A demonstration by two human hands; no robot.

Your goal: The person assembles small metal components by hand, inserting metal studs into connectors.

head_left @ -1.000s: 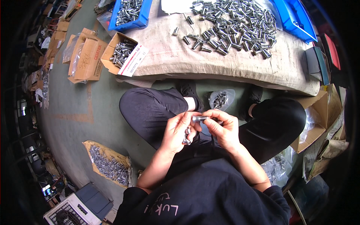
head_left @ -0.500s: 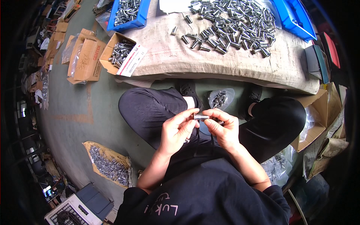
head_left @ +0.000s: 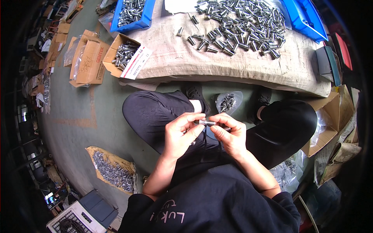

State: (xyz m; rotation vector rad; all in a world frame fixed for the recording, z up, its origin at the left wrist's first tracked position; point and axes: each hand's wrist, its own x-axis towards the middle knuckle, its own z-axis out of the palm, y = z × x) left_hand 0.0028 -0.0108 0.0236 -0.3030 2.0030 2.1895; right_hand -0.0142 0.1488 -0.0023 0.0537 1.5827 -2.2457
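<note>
In front of my lap, a shiny metal pin (head_left: pixel 208 122) lies crosswise between my two hands. The thumb and fingertips of my left hand (head_left: pixel 181 134) pinch its left end. My right hand (head_left: pixel 231 134) grips the other end between thumb and forefinger. A wider metal part shows at the left fingertips; I cannot tell whether it is separate from the pin. More metal shows below the left palm and under the right fingers, mostly hidden. Beyond the hands, a clear plastic bag (head_left: pixel 238 98) of small metal parts rests on the floor between my feet.
A cloth-covered surface (head_left: pixel 167 58) ahead bears a heap of metal pins (head_left: pixel 244 27). Blue bins (head_left: pixel 145 21) stand at both its far corners. An open carton (head_left: pixel 112 58) of pins sits at its left edge. Small parts fill a cardboard tray (head_left: pixel 94 155) at lower left. Another carton (head_left: pixel 333 116) stands right.
Both hands have shifted very slightly left, and the pin's left end now looks different between the left fingertips. Both hands still hold it. The surroundings look the same.
</note>
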